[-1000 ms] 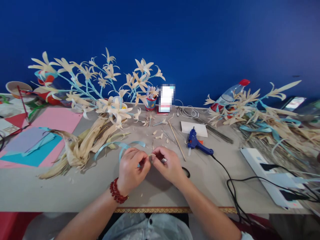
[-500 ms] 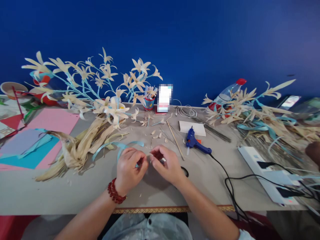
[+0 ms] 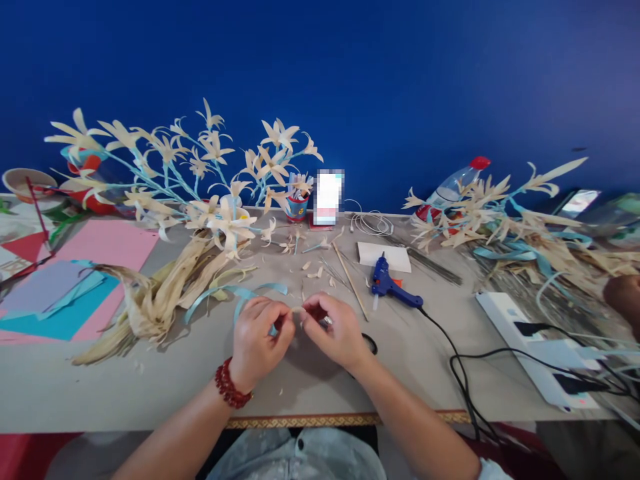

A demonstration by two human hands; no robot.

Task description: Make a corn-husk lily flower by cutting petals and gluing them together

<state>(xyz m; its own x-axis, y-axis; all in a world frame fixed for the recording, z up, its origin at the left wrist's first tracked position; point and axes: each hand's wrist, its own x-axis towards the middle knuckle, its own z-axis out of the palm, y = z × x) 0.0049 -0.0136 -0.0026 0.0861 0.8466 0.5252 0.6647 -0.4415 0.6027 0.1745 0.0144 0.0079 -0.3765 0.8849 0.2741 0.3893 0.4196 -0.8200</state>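
My left hand (image 3: 260, 340), with a red bead bracelet at the wrist, and my right hand (image 3: 334, 330) meet over the grey table (image 3: 150, 380). Both pinch a small pale piece of husk (image 3: 298, 310) between their fingertips. A light blue ribbon strip (image 3: 239, 293) curls from my left hand toward a heap of dried corn husks (image 3: 165, 290). Black scissor handles (image 3: 371, 343) show just beside my right hand.
A blue glue gun (image 3: 393, 285) with a black cord lies to the right, by a white power strip (image 3: 535, 350). Husk flower branches (image 3: 200, 167) fill the back left and more lie at the back right (image 3: 505, 213). Coloured paper sheets (image 3: 60, 293) lie at left. Another person's hand (image 3: 623, 293) shows at the right edge.
My hands stay together on the small husk piece with only slight finger movement. The other person's hand has come into view at the right edge.
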